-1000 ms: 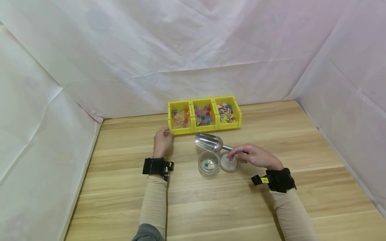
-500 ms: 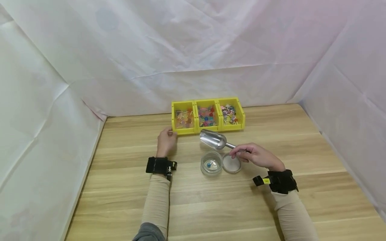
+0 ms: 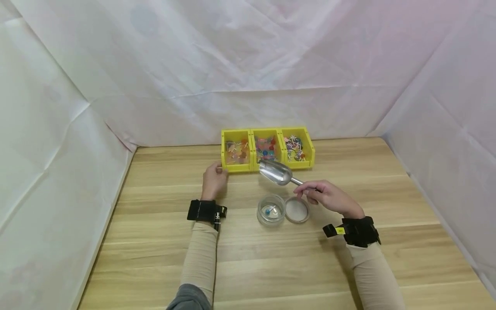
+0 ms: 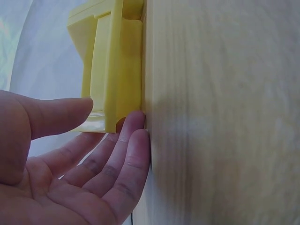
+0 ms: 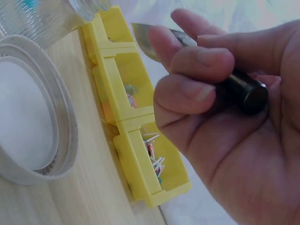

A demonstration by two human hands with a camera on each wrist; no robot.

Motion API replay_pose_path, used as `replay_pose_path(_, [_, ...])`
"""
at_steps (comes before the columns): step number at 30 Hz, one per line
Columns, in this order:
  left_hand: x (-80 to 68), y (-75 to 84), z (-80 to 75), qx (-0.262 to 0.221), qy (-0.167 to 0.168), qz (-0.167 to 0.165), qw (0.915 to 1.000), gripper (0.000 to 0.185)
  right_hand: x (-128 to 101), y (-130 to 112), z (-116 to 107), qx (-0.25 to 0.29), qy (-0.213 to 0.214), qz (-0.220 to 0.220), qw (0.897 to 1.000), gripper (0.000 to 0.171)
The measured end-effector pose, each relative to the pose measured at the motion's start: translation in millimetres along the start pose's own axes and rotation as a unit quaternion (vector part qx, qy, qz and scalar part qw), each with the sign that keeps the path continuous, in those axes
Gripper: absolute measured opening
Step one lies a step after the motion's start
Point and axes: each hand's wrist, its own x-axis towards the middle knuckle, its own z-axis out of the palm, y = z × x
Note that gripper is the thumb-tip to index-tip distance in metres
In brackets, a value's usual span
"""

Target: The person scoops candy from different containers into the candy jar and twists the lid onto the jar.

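My right hand (image 3: 329, 198) grips the handle of a metal scoop (image 3: 280, 173), its black end visible inside my curled fingers in the right wrist view. The scoop's bowl points left, above the table just in front of the yellow bins. At the left bin (image 3: 237, 150), my left hand (image 3: 214, 181) touches the front corner with thumb and relaxed fingers; some fingertips are hidden behind its edge. Below the scoop stands a clear jar (image 3: 271, 221) with one small blue lollipop-shaped piece (image 3: 268, 211) inside. Its round lid (image 3: 296, 210) lies to the right.
Joined to the left bin are a middle bin (image 3: 267, 167) and a right bin (image 3: 311, 157), holding small colourful pieces, many with white sticks. White cloth (image 3: 232, 112) hangs behind the wooden table (image 3: 155, 215) and along its sides.
My right hand has raised the scoop slightly and moved it away from me, towards the bins. The left hand stays at the bin corner. The head view has shifted a little.
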Motion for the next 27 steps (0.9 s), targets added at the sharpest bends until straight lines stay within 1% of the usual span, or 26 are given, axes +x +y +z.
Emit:
replay_pose_path(11, [-0.7,0.5,-0.1,0.004,0.003,0.008,1.0000,0.037,13.3,-11.0,0.0,-0.004,0.072,0.042,0.997,0.027])
replay_pose_path(24, [-2.0,1.9,0.7,0.001,0.006,0.002,1.0000,0.035,40.3,-16.9,0.3,-0.031,0.114,0.086,0.989,0.028])
replay_pose_path(27, [-2.4,2.0,1.8,-0.002,0.005,0.002,1.0000,0.035,46.2,-19.3,1.2,-0.026,0.117,0.091,0.989,0.029])
